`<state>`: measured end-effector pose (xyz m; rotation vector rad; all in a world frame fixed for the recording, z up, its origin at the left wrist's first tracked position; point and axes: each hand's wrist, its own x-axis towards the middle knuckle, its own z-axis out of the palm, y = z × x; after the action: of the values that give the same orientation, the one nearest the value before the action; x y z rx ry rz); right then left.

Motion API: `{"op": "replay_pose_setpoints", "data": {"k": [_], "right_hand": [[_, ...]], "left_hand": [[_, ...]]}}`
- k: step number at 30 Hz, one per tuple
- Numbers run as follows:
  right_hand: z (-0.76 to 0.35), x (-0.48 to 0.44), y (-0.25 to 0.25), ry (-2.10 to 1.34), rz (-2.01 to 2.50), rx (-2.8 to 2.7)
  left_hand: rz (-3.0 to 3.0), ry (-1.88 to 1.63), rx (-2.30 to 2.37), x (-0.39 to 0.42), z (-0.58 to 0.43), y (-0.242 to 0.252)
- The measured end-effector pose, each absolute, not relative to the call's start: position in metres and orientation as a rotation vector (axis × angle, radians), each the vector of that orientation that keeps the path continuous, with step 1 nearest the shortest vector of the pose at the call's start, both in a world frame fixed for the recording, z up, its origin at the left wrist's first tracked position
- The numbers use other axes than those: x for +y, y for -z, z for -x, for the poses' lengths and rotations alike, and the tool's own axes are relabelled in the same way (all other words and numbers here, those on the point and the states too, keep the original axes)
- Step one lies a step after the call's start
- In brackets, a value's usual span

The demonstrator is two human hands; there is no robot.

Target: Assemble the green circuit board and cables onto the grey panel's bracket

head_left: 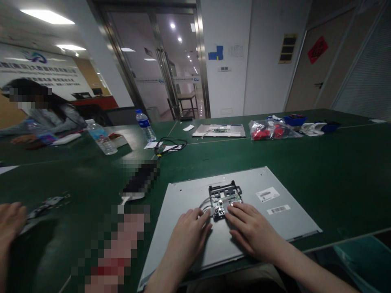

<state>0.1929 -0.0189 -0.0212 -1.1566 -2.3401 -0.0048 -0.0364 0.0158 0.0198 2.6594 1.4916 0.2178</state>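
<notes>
A small black-framed mechanism (225, 192) with metal parts, a bit of green circuit board and grey flat cables lies on a flat grey metal panel (189, 195). My left hand (191, 228) is at its lower left side, fingers drawn together on its edge beside the cables. From the right, my right hand (250, 228) grips the same mechanism, fingertips resting over its lower right part and thumb lower down, above the panel. Both hands partly cover the mechanism, so the exact contact of the fingertips is hidden. Two white labels (268, 194) are stuck on the panel's right half.
A pixelated dark device (140, 179) lies left of the panel, near a coiled black cable (172, 143) and water bottles (145, 126). Another person's hand (12, 221) is beside small metal parts (45, 205). Farther back are a second panel (220, 130) and a plastic bag (269, 131).
</notes>
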Motion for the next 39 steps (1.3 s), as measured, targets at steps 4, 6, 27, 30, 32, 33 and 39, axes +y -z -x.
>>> {"op": "replay_pose_setpoints", "data": {"k": [4, 6, 27, 30, 32, 33, 39], "right_hand": [[-0.1931, -0.0183, 0.0217, 0.0, 1.162, -2.345], [-0.1931, -0.0183, 0.022, -0.008, 1.161, -2.348], [-0.1937, -0.0191, 0.0214, -0.02, 1.168, -2.354], [-0.1937, -0.0191, 0.0217, -0.019, 1.164, -2.353], [-0.1936, -0.0191, 0.0215, -0.014, 1.16, -2.348], [-0.1935, -0.0191, 0.0214, -0.014, 1.158, -2.347], [-0.193, -0.0191, 0.0212, -0.013, 1.158, -2.346]], "left_hand": [[-2.676, -0.259, 1.417, 0.0184, 0.0374, -0.016], [-2.691, -0.269, 1.395, 0.0198, 0.0382, -0.0139], [-2.717, -0.264, 1.385, 0.0204, 0.0372, -0.0122], [-2.717, -0.26, 1.385, 0.0206, 0.0365, -0.0116], [-2.715, -0.253, 1.389, 0.02, 0.0362, -0.0117], [-2.714, -0.25, 1.39, 0.0197, 0.0361, -0.0117], [-2.732, -0.267, 1.382, 0.0204, 0.0375, -0.0104]]}}
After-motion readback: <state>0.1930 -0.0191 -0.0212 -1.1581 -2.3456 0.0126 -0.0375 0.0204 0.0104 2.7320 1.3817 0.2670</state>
